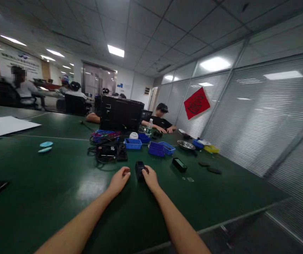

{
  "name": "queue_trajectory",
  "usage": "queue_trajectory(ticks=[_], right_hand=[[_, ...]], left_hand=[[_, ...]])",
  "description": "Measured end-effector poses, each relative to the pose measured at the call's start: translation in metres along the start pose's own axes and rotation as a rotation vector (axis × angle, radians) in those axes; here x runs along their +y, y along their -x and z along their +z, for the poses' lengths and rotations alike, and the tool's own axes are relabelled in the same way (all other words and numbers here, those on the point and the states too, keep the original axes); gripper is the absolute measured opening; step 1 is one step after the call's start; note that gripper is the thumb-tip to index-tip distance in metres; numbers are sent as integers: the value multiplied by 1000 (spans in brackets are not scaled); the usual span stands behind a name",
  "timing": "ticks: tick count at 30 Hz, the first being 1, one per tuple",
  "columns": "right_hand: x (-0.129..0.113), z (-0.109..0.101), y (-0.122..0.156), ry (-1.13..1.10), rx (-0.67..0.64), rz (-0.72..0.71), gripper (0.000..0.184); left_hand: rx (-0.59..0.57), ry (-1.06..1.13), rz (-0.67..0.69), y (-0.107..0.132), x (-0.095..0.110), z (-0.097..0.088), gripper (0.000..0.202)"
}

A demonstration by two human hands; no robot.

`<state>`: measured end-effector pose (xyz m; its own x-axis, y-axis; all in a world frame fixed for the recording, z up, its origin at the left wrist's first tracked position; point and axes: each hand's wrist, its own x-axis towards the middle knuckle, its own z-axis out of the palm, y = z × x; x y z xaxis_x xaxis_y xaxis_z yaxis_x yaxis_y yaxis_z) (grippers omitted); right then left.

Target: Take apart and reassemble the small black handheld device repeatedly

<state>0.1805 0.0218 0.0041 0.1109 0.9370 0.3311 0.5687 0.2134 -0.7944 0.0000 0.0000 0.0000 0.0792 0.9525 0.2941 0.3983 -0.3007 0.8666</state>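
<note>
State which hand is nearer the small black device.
Right. The right hand touches the small black device at its right side; the left hand is apart from it, off to its left.

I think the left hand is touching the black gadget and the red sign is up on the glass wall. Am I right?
Not quite: the right hand is touching the black gadget, as the head view shows. The red sign is indeed up on the glass wall.
</note>
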Motion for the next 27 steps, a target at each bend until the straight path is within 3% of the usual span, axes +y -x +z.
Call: queue_trajectory(ticks=[4,7,12,18,23,27], right_hand=[[-5,9,6,-12,-73,-53,24],[-3,14,7,-76,-56,-25,23],[6,21,0,-298,-52,113,35],[13,33,-19,-404,-118,105,48],[11,41,-28,-244,-151,-57,31],[6,40,-25,-213,-178,-106,27]], left_hand=[[103,-32,-15,-4,-7,2,40],[148,-131,39,-2,-9,5,55],[45,-305,200,5,-3,9,68],[-67,-375,174,9,2,9,54],[18,-434,174,9,4,7,44],[106,-503,107,10,8,4,43]])
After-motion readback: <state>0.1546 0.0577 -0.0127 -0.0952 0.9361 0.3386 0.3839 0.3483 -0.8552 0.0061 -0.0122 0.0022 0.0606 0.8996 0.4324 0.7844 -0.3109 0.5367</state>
